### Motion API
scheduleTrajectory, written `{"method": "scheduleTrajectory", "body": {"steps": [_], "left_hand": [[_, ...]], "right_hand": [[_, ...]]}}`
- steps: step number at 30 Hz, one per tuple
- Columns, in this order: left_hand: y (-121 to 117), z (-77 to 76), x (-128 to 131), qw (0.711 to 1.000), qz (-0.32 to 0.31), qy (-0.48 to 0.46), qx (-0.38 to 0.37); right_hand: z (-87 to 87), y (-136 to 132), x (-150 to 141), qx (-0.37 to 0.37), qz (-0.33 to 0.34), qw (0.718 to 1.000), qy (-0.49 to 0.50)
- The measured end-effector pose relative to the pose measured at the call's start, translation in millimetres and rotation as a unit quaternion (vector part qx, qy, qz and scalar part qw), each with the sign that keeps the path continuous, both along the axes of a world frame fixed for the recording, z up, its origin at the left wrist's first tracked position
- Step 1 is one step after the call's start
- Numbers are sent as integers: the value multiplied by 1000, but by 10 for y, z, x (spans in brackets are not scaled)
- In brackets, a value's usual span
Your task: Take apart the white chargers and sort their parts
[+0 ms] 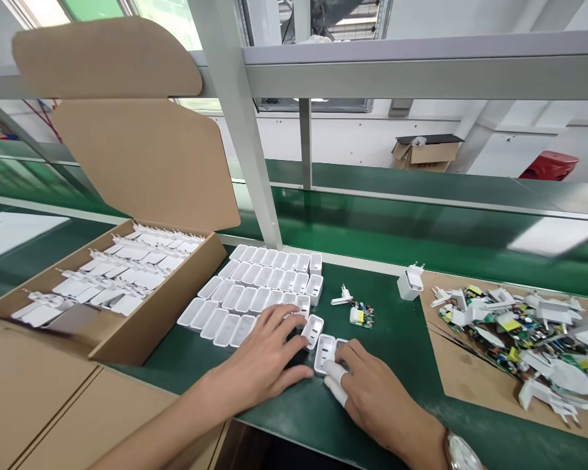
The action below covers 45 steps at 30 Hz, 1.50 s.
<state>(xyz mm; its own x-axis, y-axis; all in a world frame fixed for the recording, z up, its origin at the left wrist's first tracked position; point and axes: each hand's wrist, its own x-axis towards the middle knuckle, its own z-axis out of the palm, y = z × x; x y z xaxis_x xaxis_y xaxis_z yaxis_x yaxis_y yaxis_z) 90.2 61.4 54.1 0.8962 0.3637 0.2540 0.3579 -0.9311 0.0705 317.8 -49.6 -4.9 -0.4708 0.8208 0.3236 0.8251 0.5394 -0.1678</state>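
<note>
Rows of empty white charger shells [262, 287] lie packed side by side on the green mat. My left hand [264, 356] rests on the near right end of the rows, fingers spread flat over several shells. My right hand [367, 388], with a white finger cot on one finger, touches a loose open shell [325, 349] with its fingertips. Another loose shell [313, 328] lies between the two hands. Neither hand grips anything.
An open cardboard box [142, 326] with white plug parts stands at the left, flap raised. A small circuit board [360, 315], a plug piece [342, 297] and a white charger [410, 282] lie ahead. A cardboard sheet [465, 378] at the right bears a heap of boards and shells.
</note>
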Motion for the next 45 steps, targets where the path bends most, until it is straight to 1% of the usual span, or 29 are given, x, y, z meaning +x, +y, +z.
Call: {"method": "scheduleTrajectory", "body": {"steps": [3, 6, 8, 10, 12, 15, 16, 17, 19, 20, 22, 25, 27, 28, 29, 30, 32, 34, 35, 37, 38, 40, 41, 42, 43, 45], "left_hand": [[-39, -26, -116, 1000, 19, 6, 6], [-26, -70, -191, 999, 33, -7, 16], [-16, -76, -236, 999, 33, -12, 17], [-13, -52, -288, 999, 28, -12, 13], [-11, 2, -343, 1000, 23, -8, 2], [10, 99, -394, 1000, 22, 1, -7], [22, 118, -400, 1000, 19, 10, -7], [36, 121, -402, 1000, 13, 21, -4], [70, 67, -408, 999, 3, 44, 6], [90, 5, -415, 999, 1, 46, 13], [127, -178, -443, 999, 3, 27, 24], [157, -489, -498, 999, 0, -40, 33], [147, -609, -529, 997, -4, -74, 35], [136, -621, -542, 996, -5, -83, 34], [129, -598, -554, 996, -6, -82, 29], [130, -543, -565, 997, -7, -73, 22], [184, -366, -583, 999, -9, -48, 11], [342, -155, -584, 1000, 8, -24, 12], [466, -58, -576, 999, 27, -18, 15], [791, 98, -541, 996, 82, -11, 12], [978, 152, -518, 993, 118, -8, 0], [1354, 217, -469, 977, 205, -2, -67], [1523, 231, -447, 960, 254, -6, -117], [1669, 236, -430, 943, 291, -14, -163], [1788, 233, -417, 929, 313, -19, -195], [1939, 215, -413, 916, 322, -32, -238]], "right_hand": [[-5, -50, -134, 5, 19, 1000, 11], [-3, -63, -267, 16, 33, 999, 19], [29, -35, -263, 27, 40, 998, 26], [96, 49, -142, 44, 31, 998, 39], [195, 222, 79, 64, -5, 997, 50], [339, 665, 456, 89, -83, 992, 35], [364, 841, 557, 82, -97, 992, 22], [371, 1015, 633, 59, -109, 992, 12], [329, 1324, 703, 25, -120, 992, 4], [285, 1445, 701, 16, -119, 993, 2], [180, 1602, 648, 12, -109, 994, 5], [64, 1654, 555, 13, -79, 997, 19], [48, 1617, 539, 20, -63, 997, 33], [56, 1590, 547, 25, -60, 997, 39], [72, 1563, 559, 33, -59, 997, 48], [91, 1536, 572, 42, -60, 996, 60], [128, 1494, 581, 56, -55, 993, 92], [152, 1475, 553, 50, -44, 991, 117], [156, 1477, 528, 39, -42, 991, 122], [151, 1510, 471, 2, -54, 991, 119], [142, 1540, 447, -20, -68, 991, 116], [114, 1620, 414, -65, -101, 987, 112], [95, 1666, 405, -83, -112, 984, 112], [75, 1711, 397, -96, -118, 982, 114], [53, 1752, 390, -103, -119, 981, 117], [10, 1815, 366, -106, -105, 981, 122]]}}
